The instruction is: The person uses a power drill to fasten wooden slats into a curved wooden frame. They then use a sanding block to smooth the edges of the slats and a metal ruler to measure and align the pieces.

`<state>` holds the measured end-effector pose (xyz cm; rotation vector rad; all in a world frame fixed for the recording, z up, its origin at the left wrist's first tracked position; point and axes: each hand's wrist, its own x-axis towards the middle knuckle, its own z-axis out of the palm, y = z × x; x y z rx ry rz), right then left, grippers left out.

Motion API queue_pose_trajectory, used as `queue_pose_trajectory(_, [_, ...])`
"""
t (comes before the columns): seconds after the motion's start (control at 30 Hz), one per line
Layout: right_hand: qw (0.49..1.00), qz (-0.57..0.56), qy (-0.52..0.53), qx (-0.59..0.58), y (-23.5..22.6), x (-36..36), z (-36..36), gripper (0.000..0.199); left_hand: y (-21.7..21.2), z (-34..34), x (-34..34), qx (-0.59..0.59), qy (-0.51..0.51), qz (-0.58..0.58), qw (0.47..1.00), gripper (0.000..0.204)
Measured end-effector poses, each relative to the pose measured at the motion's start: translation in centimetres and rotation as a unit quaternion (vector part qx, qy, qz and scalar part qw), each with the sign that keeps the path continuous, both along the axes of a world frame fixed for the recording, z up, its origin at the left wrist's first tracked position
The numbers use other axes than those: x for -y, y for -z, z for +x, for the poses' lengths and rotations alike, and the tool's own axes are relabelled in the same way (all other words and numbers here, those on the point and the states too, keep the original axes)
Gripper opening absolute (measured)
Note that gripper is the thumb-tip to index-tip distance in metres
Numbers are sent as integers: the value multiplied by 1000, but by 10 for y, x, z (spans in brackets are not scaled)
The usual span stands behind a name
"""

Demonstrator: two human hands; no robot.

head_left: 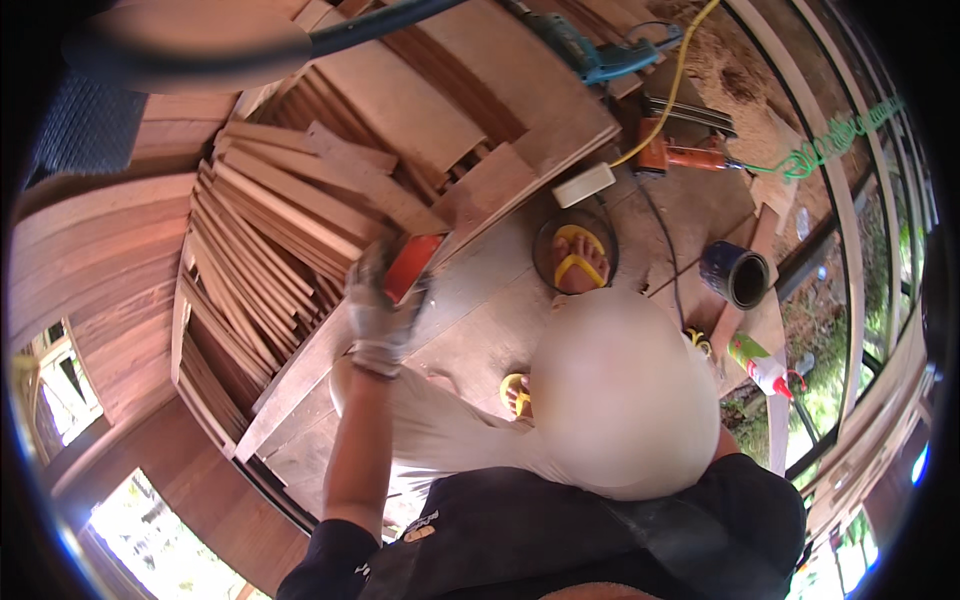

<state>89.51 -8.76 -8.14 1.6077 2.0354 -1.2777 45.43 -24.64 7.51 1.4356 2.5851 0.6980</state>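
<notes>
Around the gloved left hand (380, 310): stacked wood planks (270, 230) fan across left of frame, blue drill (600, 55) top centre, dark can (735, 273) and glue bottle (760, 365) at right. Floor boards (490, 310) open mid-frame. Hand closed around an orange block (412, 265), frame centre-left, just above plank edge. Right hand not visible.

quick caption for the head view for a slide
Gloved left hand grips an orange block over stacked wooden slats; blue drill and glue bottle lie nearby.
</notes>
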Motion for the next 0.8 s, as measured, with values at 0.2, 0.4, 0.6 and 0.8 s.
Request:
queue_pose_trajectory(0.2, [947, -94, -33, -305, -36, -68, -107, 28, 1, 24, -52, -7, 9, 82, 997, 62])
queue_pose_trajectory(0.4, [809, -383, 43, -444, -119, -84, -216, 29, 6, 73, -100, -26, 42, 86, 995, 67])
queue_pose_trajectory(0.6, [797, -326, 127, -492, -106, -71, -217, 19, 15, 79, -104, -14, 125, 83, 989, 72])
queue_pose_trajectory(0.8, [861, -199, 62, -463, -98, -90, -230, 23, 29, 75, -120, -53, 88, 98, 990, 75])
